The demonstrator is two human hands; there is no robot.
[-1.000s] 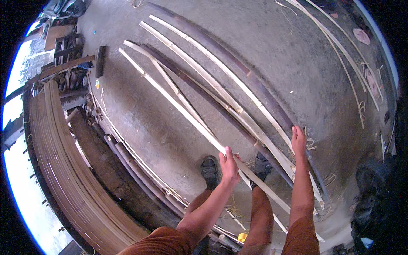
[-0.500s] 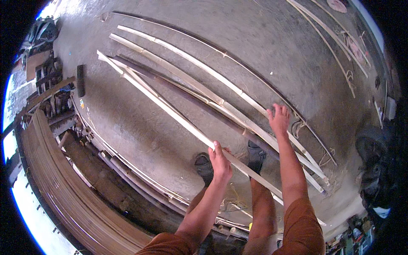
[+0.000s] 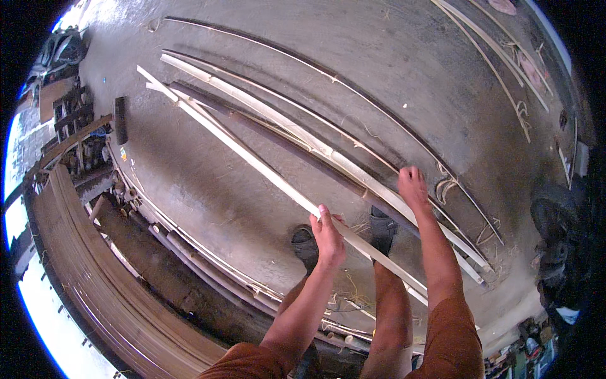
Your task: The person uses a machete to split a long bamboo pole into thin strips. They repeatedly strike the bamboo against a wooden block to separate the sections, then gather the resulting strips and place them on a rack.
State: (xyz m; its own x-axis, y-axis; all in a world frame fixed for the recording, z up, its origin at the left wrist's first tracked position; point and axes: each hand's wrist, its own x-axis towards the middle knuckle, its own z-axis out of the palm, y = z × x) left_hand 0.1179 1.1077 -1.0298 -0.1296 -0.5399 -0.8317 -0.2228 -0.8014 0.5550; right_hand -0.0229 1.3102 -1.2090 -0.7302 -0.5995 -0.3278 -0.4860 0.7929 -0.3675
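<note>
My left hand (image 3: 328, 237) is closed around a long pale split-bamboo strip (image 3: 252, 161), which slants from the upper left down past my right forearm. A second piece crosses it near the far end. Farther right, my right hand (image 3: 413, 188) curls its fingers over a thin, dark-edged bamboo strip (image 3: 284, 98) low over the floor; the fingertips are partly hidden. Between the hands lie a broad pale bamboo strip (image 3: 372, 180) and a dark bamboo length (image 3: 278, 136), close together and roughly parallel.
Another dark-edged strip (image 3: 385, 114) lies beyond my right hand, beside curled shavings (image 3: 445, 189). My shoes (image 3: 382, 227) stand under the strips. Long brown slats (image 3: 95, 271) and bamboo poles (image 3: 208, 268) line the left. More pale strips (image 3: 489, 47) lie far right, above dark bundles (image 3: 552, 234).
The strip at my right hand has shifted left toward the broad strip and now shows its dark edge instead of its pale face. My right fingers have closed. The left hand keeps its hold.
</note>
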